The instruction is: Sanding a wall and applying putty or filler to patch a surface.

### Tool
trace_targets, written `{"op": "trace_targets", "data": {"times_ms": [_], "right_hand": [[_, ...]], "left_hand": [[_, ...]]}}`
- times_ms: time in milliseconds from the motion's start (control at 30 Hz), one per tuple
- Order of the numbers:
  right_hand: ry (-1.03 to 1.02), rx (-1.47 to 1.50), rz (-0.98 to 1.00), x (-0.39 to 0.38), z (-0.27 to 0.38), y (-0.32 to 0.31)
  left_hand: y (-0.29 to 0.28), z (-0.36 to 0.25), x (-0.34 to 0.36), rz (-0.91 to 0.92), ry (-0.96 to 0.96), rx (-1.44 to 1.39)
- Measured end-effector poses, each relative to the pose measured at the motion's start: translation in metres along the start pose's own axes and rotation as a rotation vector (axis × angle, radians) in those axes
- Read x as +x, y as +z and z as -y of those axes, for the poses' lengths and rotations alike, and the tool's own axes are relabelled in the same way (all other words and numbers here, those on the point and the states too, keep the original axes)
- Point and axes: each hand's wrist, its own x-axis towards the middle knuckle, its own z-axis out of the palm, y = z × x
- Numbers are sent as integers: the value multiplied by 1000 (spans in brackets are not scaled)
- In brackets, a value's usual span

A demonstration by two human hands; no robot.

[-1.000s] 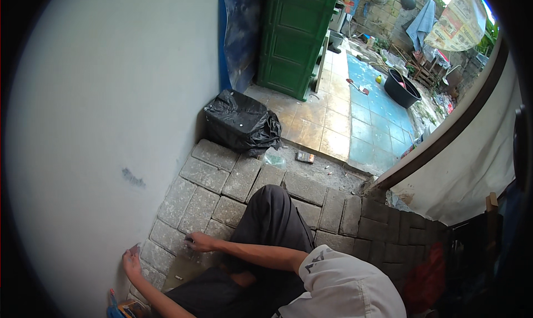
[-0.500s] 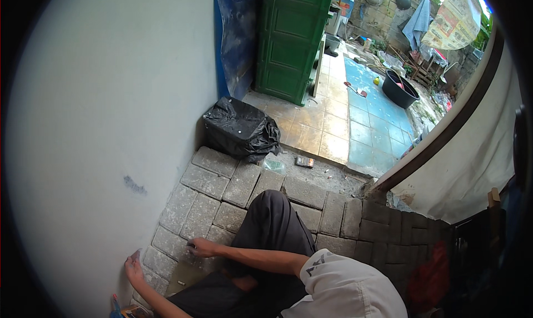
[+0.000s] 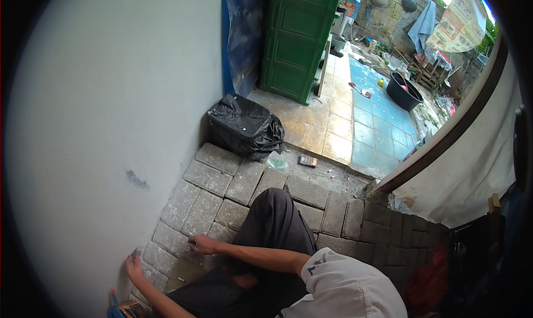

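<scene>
Low at the left, my left hand (image 3: 133,267) is beside the white wall (image 3: 111,112), its fingers closed on a small flat greyish-purple piece (image 3: 136,252). That piece is at the foot of the wall; its exact kind is too small to tell. My right hand (image 3: 204,245) hangs over the grey paving blocks (image 3: 172,237) in front of my bent knee. Its fingers are curled in, and whatever they may hold is hidden. A dark smudge (image 3: 137,180) marks the wall above my left hand.
A black plastic bag over a boxy shape (image 3: 244,124) stands against the wall. Beyond it are a green panelled door (image 3: 300,40) and a tiled step. A small dark pack (image 3: 307,161) lies near the step. By my left forearm sits a blue and orange item (image 3: 130,308).
The whole view has shifted slightly, so the background sits a little further right. Both hands stay nearly where they were, the left still by the wall. More of the blue and orange item shows.
</scene>
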Motion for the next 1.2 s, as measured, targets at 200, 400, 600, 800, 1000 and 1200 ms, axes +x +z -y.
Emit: {"op": "trace_targets", "data": {"times_ms": [200, 400, 600, 800, 1000, 1200], "right_hand": [[17, -45, 51, 4, -27, 7], [133, -119, 2, 8, -38, -25], [116, -40, 90, 0, -1, -17], [92, -100, 99, -1, 0, -15], [75, -39, 106, -7, 14, -5], [94, -78, 106, 9, 5, -11]], "left_hand": [[44, 11, -52, -25, 6, -163], [117, 16, -53, 100, 306, 513], [122, 28, -56, -317, -80, -403], [165, -16, -101, -460, -74, -381], [141, -25, -105, -511, -77, -424], [133, -24, -89, -410, -32, -510]]}}
